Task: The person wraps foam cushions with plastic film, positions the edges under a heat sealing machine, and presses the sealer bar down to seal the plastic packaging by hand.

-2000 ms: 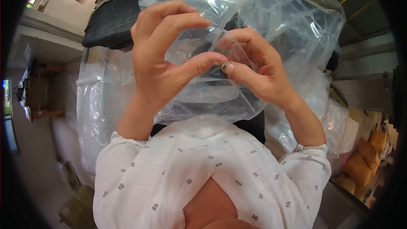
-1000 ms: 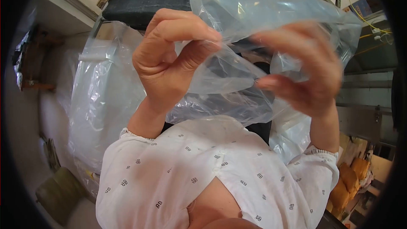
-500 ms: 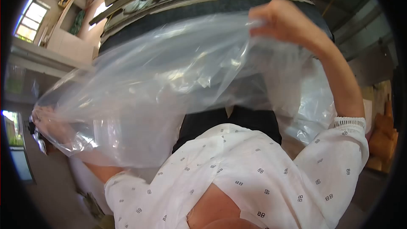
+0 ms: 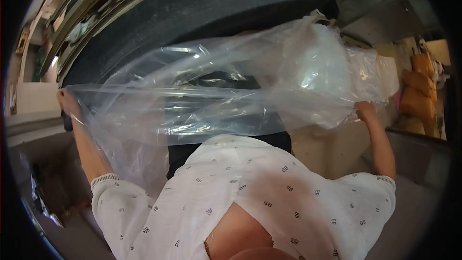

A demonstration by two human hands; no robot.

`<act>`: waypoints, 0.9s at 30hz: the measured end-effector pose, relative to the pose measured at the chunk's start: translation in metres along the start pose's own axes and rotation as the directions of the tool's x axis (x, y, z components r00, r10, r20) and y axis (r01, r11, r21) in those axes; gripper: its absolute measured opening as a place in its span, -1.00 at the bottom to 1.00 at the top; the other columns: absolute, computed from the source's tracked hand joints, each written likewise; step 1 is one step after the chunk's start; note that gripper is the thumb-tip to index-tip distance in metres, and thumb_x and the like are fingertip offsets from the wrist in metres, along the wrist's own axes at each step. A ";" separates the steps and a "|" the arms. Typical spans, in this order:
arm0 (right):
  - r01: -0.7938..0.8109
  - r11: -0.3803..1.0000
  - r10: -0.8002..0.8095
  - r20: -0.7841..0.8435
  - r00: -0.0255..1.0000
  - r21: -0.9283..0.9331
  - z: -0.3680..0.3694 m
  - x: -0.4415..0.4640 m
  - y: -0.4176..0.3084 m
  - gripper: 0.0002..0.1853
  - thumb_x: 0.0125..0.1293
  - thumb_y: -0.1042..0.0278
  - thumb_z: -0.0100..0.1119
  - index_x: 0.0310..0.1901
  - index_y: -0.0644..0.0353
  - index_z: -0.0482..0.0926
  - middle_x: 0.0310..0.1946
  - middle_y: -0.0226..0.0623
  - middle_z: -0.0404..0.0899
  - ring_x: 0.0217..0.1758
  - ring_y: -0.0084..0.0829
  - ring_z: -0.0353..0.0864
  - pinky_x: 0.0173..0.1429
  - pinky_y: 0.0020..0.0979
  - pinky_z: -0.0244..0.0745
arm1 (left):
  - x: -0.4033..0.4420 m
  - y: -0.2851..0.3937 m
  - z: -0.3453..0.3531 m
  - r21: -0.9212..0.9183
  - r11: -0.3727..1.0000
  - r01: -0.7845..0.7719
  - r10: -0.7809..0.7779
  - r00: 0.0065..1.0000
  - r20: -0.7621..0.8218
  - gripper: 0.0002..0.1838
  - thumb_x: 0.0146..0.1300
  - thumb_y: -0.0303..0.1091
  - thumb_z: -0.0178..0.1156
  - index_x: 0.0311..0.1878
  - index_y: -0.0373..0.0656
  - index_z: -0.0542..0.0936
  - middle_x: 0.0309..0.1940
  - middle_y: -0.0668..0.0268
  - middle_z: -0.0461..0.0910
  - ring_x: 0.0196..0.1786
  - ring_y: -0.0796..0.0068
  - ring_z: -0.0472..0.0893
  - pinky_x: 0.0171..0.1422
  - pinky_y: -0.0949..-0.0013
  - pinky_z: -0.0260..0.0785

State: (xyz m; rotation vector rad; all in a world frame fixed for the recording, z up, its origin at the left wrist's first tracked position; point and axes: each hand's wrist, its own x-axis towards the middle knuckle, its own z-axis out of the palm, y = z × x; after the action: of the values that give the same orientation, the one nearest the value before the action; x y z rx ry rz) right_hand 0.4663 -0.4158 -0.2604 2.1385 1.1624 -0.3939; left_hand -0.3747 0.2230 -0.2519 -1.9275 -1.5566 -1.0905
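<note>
A wide sheet of clear plastic film [image 4: 211,96] stretches across in front of my body, wrinkled and shiny. Its far left corner is pinched in my left hand [image 4: 70,103], held out at arm's length. On the other side, my right hand [image 4: 366,110] is closed on the film's right edge, with the arm bent. Between the hands the near edge runs fairly taut. Behind my right hand, a bulky whitish bundle of plastic [image 4: 325,65] bulges up; whether it is the same piece as the film I cannot tell.
Beyond the film lies a long dark-covered surface [image 4: 192,12] with metal rails [image 4: 91,7] along its far side. Orange-brown bundles [image 4: 417,96] are stacked at the right. Something dark with shiny foil-like material [image 4: 45,197] stands at the lower left.
My right hand has come down and outward from high over the dark surface. My left hand has risen. The film is now spread wider, and the view has turned rightward.
</note>
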 end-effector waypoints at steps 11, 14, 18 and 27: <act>-0.534 0.785 0.607 -0.564 0.560 0.315 -0.139 0.051 0.202 -0.59 0.26 0.04 -0.11 -0.24 0.26 0.54 -0.33 0.08 0.54 -0.16 0.06 0.52 -0.12 -0.11 0.43 | 0.026 -0.073 0.018 -0.216 0.583 0.783 -0.729 0.622 0.287 -0.62 0.26 -0.12 -0.05 -0.12 -0.29 0.46 -0.34 0.09 0.55 -0.27 0.15 0.53 -0.14 0.23 0.36; 0.686 -0.058 0.831 -0.346 0.435 0.725 -0.277 0.130 0.265 -0.60 0.35 0.11 -0.16 -0.04 0.29 0.46 -0.17 -0.22 0.53 -0.04 -0.42 0.49 0.13 -0.37 0.38 | 0.031 -0.065 0.005 -0.102 0.426 0.899 -0.852 0.437 0.288 -0.57 0.28 -0.08 -0.09 -0.07 -0.31 0.44 -0.32 0.07 0.55 -0.27 0.11 0.54 -0.16 0.20 0.37; 0.982 0.181 0.666 -0.742 -0.077 0.061 -0.421 0.088 0.083 -0.61 0.35 0.28 -0.17 0.13 0.31 0.34 0.11 -0.11 0.35 0.19 -0.27 0.35 0.30 -0.32 0.19 | 0.011 -0.093 0.015 0.436 0.805 0.403 -0.470 0.881 0.054 -0.54 0.29 -0.07 -0.13 -0.12 -0.37 0.44 -0.28 0.03 0.54 -0.25 0.03 0.51 -0.12 0.14 0.34; 0.276 0.878 0.054 -0.653 0.755 0.391 -0.327 0.221 -0.098 -0.54 0.29 -0.03 -0.10 0.11 0.03 0.42 0.13 -0.22 0.38 0.19 -0.17 0.33 0.22 -0.16 0.22 | -0.026 -0.100 -0.026 0.168 0.970 0.176 -0.210 0.955 0.208 -0.57 0.31 -0.06 -0.14 -0.17 -0.28 0.51 -0.20 0.07 0.53 -0.10 0.09 0.48 0.01 0.15 0.29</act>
State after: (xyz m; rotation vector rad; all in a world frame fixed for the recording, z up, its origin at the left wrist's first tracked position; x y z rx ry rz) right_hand 0.4931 -0.0183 -0.1804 2.7573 1.7334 0.0606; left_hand -0.4788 0.2155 -0.2707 -1.8804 -1.9267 -0.8241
